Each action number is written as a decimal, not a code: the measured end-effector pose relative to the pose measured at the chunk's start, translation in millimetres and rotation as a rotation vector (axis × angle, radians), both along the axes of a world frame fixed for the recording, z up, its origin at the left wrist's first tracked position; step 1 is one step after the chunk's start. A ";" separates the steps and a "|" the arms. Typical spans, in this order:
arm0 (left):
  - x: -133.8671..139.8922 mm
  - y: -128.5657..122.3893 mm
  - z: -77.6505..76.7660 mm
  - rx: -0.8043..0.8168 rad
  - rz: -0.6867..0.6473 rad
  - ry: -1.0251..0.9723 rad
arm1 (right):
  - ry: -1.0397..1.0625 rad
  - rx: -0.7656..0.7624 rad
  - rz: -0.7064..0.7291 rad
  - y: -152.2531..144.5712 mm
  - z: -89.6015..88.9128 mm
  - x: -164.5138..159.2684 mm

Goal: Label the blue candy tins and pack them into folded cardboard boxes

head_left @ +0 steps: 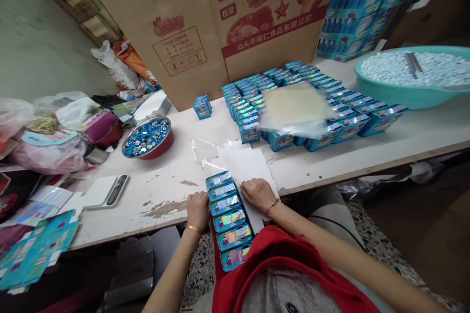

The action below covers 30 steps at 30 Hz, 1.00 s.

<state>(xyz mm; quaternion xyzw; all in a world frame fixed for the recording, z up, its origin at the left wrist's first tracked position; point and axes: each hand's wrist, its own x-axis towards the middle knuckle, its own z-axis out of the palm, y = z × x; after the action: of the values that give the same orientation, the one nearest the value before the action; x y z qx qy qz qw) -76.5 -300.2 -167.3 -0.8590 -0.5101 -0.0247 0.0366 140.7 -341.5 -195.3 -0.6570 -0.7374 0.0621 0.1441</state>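
Observation:
A long row of several small blue tins (230,220) with shiny, reflective lids sits packed in a narrow box, running from the table toward my lap. My left hand (198,211) is closed against the left side of this box. On its right side, near the far end, my right hand (259,195) is curled with fingertips at the box edge; the undersides of both hands are hidden. Just beyond the box lies crinkled clear plastic film (207,151). White sheets (253,161) lie under and beside my right hand.
A red-rimmed bowl (156,149) of blue-and-silver pieces and a white scale (105,191) stand left. Rows of blue boxes (249,132) fill the back, topped by stacked clear sheets (295,107). A teal basin (385,93) of pale tablets stands right, a carton (198,10) behind.

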 end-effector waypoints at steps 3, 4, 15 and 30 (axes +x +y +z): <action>-1.4 -2.9 0.4 -0.064 -0.064 0.004 | 0.009 -0.058 0.044 -6.9 5.1 -1.9; -3.8 -5.1 1.2 -0.073 -0.111 -0.004 | 0.010 -0.076 0.058 -11.1 7.4 -2.4; -21.7 -21.3 9.3 -0.111 -0.087 -0.217 | 0.103 0.056 0.048 -20.1 27.9 -7.1; -32.2 -39.0 4.2 0.102 -0.204 -0.129 | 0.027 0.175 0.204 -19.7 4.6 -6.7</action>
<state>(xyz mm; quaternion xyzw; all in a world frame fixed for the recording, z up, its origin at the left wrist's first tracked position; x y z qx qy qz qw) -108.6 -339.2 -163.1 -0.9001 -0.4193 -0.1094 0.0449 133.9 -361.2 -190.7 -0.5626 -0.8010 0.0205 0.2038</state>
